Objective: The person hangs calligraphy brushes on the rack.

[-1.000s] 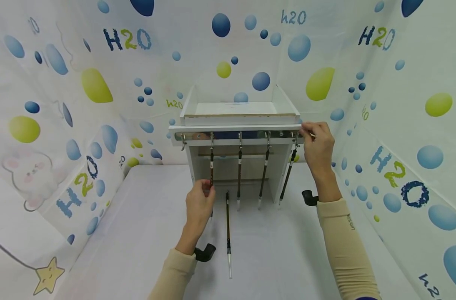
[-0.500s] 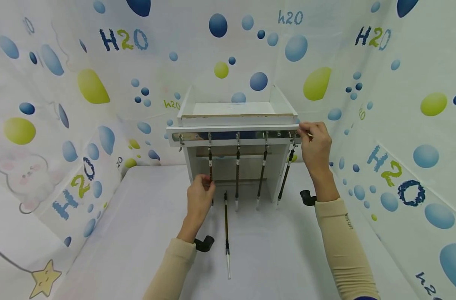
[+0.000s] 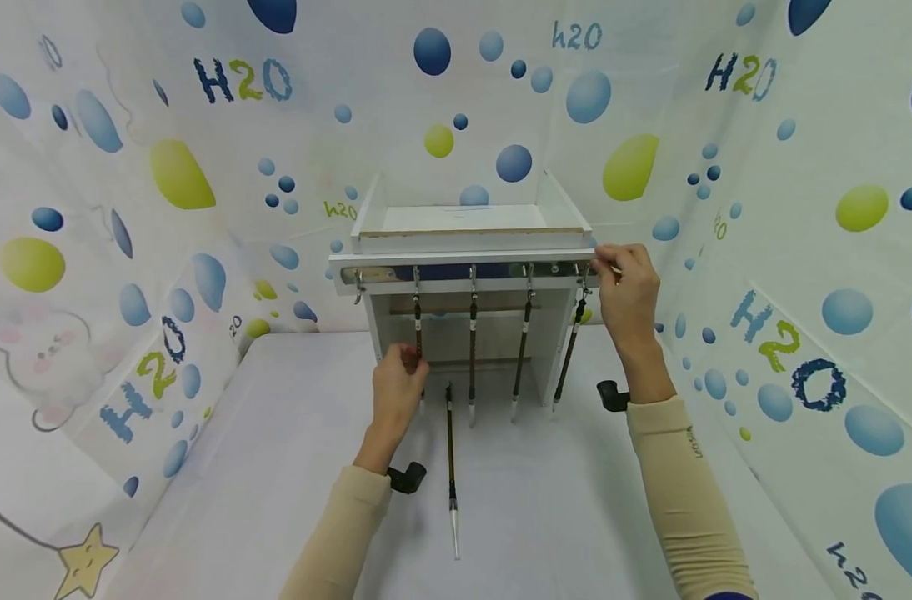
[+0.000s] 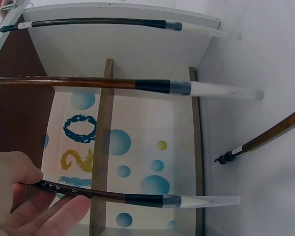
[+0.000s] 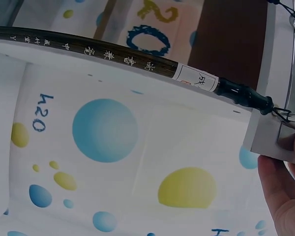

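Note:
My left hand [image 3: 398,387] pinches the dark shaft of a calligraphy brush [image 4: 108,196] between thumb and fingers. That brush hangs from a hook on the metal strip [image 3: 456,272] of a white rack. Three more calligraphy brushes, such as the middle one [image 3: 473,350], hang in a row to its right with white bristles down. At the strip's right end, my right hand [image 3: 628,287] grips the end of the rack's white board [image 5: 268,140], thumb in front. The rightmost brush [image 5: 103,51] hangs just beside it, its loop on a hook.
Another calligraphy brush [image 3: 452,450] lies on the white tabletop [image 3: 531,517] before the rack, bristles toward me. The leftmost hook [image 3: 359,287] carries no brush. An open white tray [image 3: 463,218] tops the rack. Patterned sheets surround the table.
My left hand has risen slightly along the hanging brush, still pinching it. My right hand stays on the board's end. The head view has shifted slightly.

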Demonstrator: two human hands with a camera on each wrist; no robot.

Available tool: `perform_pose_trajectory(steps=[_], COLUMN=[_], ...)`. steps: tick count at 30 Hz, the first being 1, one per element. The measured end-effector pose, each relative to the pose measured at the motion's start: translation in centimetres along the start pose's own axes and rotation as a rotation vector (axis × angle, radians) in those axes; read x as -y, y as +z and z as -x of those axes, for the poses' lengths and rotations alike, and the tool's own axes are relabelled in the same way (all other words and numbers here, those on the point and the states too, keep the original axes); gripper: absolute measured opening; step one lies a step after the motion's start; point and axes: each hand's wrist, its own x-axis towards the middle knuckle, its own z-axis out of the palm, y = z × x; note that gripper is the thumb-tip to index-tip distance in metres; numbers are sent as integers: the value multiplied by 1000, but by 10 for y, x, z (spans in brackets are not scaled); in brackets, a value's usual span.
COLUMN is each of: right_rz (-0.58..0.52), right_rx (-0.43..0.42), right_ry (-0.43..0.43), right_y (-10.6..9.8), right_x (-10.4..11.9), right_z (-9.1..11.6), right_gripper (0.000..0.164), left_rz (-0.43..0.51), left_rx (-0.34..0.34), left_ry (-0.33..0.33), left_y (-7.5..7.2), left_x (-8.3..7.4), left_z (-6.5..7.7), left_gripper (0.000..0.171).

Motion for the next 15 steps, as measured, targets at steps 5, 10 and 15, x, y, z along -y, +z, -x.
perform_pose_trajectory(steps=[5,10,15], right_rz=[-10,-15,-11], right_rx=[-11,-8,-5], right_ry=[-10,-6,0], right_y=[0,0,0], right_x=[1,2,1], right_z=[0,0,0], right_gripper=[21,21,22], left_rz=[17,-17,-38], left_rx=[28,26,16], left_ry=[-27,-18,8], left_y=[0,0,0], left_x=[0,0,1], left_z=[-2,-3,-2], left_gripper=[22,22,23])
